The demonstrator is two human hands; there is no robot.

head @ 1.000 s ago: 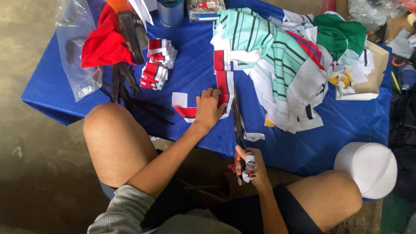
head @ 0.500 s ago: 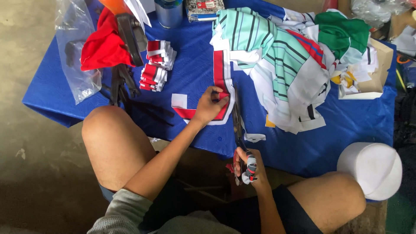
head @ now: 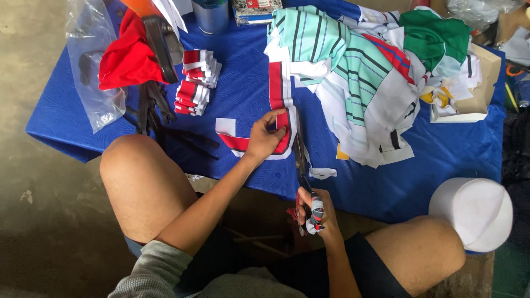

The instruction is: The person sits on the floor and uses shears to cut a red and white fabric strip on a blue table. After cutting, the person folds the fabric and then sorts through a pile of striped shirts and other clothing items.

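Observation:
A red and white curved fabric strip (head: 276, 88) lies on the blue cloth-covered table (head: 243, 94). My left hand (head: 265, 138) presses down on the strip's lower bend. My right hand (head: 313, 212), at the table's near edge, grips the taped handles of long dark scissors (head: 301, 160). The blades point away from me along the strip's right side, just right of my left hand's fingers. Small white offcuts (head: 323, 173) lie beside the blades.
Stacks of red and white cut pieces (head: 196, 80) sit at the left, by a red cloth (head: 127, 58) and a clear plastic bag (head: 88, 60). A heap of striped, white and green fabric (head: 364, 72) fills the right. A white round stool (head: 472, 212) stands by my right knee.
My left hand has slid slightly up and right along the strip. The scissors have stayed along the strip's right edge, with my right hand nearly in place.

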